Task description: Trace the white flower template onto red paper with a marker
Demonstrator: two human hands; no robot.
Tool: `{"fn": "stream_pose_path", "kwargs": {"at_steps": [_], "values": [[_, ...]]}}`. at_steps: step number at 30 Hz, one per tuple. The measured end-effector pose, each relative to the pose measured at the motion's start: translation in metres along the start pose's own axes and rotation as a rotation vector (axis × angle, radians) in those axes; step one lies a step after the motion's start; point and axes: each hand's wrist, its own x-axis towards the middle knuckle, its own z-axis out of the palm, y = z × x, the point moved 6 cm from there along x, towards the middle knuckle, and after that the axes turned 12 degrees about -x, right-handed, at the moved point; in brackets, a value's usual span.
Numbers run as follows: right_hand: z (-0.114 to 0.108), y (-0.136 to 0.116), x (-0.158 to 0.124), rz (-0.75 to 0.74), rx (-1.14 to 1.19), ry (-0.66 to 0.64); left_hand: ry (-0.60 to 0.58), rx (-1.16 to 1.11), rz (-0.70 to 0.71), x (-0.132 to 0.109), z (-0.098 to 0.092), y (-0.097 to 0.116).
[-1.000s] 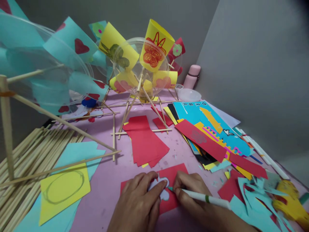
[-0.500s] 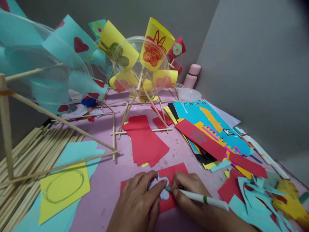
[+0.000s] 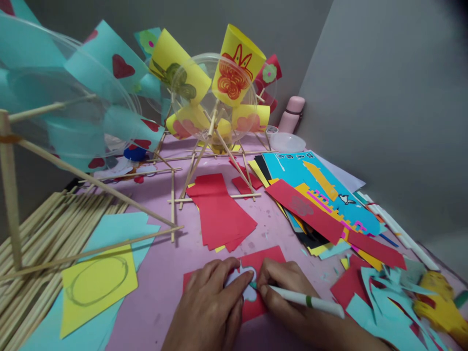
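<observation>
My left hand (image 3: 210, 300) presses a pale, lobed paper cutout (image 3: 250, 292) flat against a red paper rectangle (image 3: 272, 257). The fingers partly cover both the cutout and the paper's left side. Pinched in my right hand (image 3: 287, 290) is a white marker (image 3: 320, 304) with a green band and a green tip. Its tip touches the right edge of the cutout, close to my left index finger. Just beyond my hands, a stack of red paper strips (image 3: 219, 209) lies on the pink tabletop (image 3: 146, 312).
Wooden sticks (image 3: 40, 243) and yellow paper with a drawn oval (image 3: 98, 280) lie left. Stick-framed wheels with a yellow paper cup (image 3: 239, 63) and a blue paper cup (image 3: 106, 58) stand behind. To the right are coloured sheets (image 3: 292, 170), blue paper scraps (image 3: 383, 302) and a pink bottle (image 3: 292, 114).
The marker and my right hand have shifted very slightly along the cutout's edge. My left hand stays in place on the cutout.
</observation>
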Motion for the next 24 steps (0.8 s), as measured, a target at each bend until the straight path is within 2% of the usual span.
{"fn": "stream_pose_path", "kwargs": {"at_steps": [6, 11, 24], "values": [[-0.0025, -0.0012, 0.0035, 0.044, 0.030, -0.041, 0.003, 0.020, 0.005, -0.0003, -0.0009, -0.0001], [-0.0016, -0.0006, 0.0022, 0.046, 0.053, -0.060, 0.008, 0.047, 0.069, -0.0014, 0.0011, -0.0019], [-0.0025, 0.0020, -0.0001, 0.095, 0.100, -0.105, -0.002, 0.027, 0.074, -0.0009, -0.0001, -0.0014]]}}
